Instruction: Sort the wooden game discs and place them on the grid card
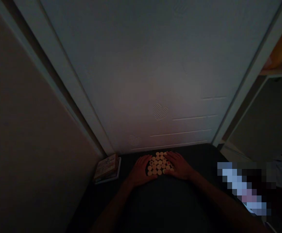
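Note:
Several round, pale wooden-looking discs [159, 162] lie flat and close together on a dark tabletop [165, 204]. A few carry marks, one of them reddish, too small to read. My left hand [142, 171] curves around the left side of the group, fingers stretched forward and thumb along the near edge. On the opposite side, my right hand [179, 165] rests against the discs, its fingers and thumb spread and covering some of them. Neither hand lifts a disc.
A small stack of books [107, 168] sits at the table's left, by the wall [21, 145]. Behind the table stands a white panel [141, 81] with embossed hearts and lines. To the right are a blurred-out bright patch [244, 189] and a shelf [279, 72] holding something yellow.

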`<action>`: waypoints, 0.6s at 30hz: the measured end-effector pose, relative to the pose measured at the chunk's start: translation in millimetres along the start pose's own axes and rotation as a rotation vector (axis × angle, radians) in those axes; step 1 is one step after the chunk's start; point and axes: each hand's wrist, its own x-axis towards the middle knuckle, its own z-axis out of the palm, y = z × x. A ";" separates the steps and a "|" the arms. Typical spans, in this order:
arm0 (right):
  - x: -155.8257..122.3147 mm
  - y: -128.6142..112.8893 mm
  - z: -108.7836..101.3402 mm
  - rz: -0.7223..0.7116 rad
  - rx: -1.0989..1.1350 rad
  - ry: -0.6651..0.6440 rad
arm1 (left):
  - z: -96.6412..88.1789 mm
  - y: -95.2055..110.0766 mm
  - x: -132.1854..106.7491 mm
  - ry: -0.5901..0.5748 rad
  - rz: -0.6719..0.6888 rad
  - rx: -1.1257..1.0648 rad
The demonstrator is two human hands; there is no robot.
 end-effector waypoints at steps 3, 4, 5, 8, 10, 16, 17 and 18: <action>4.6 -0.5 0.4 -0.034 0.020 0.027 | 1.7 -1.0 2.1 0.004 -0.015 -0.004; 5.5 -0.6 0.8 -0.044 0.027 0.034 | 2.8 -0.6 3.4 0.006 -0.023 -0.004; 6.3 -0.5 1.3 -0.050 0.033 0.040 | 4.0 0.2 5.2 0.007 -0.031 -0.004; 7.3 1.9 3.5 -0.039 0.042 0.056 | 8.0 3.2 12.7 0.005 -0.042 -0.010; 6.0 5.5 4.3 0.004 0.043 0.094 | 9.6 4.7 18.9 0.010 -0.051 -0.029; -15.6 12.2 2.0 0.116 0.060 0.198 | 7.0 9.3 42.0 0.007 -0.054 -0.105; -21.2 12.2 1.4 0.113 0.068 0.194 | 6.7 11.2 46.9 -0.003 -0.038 -0.103; -26.7 12.2 0.7 0.113 0.074 0.191 | 7.0 13.7 51.8 -0.013 -0.023 -0.096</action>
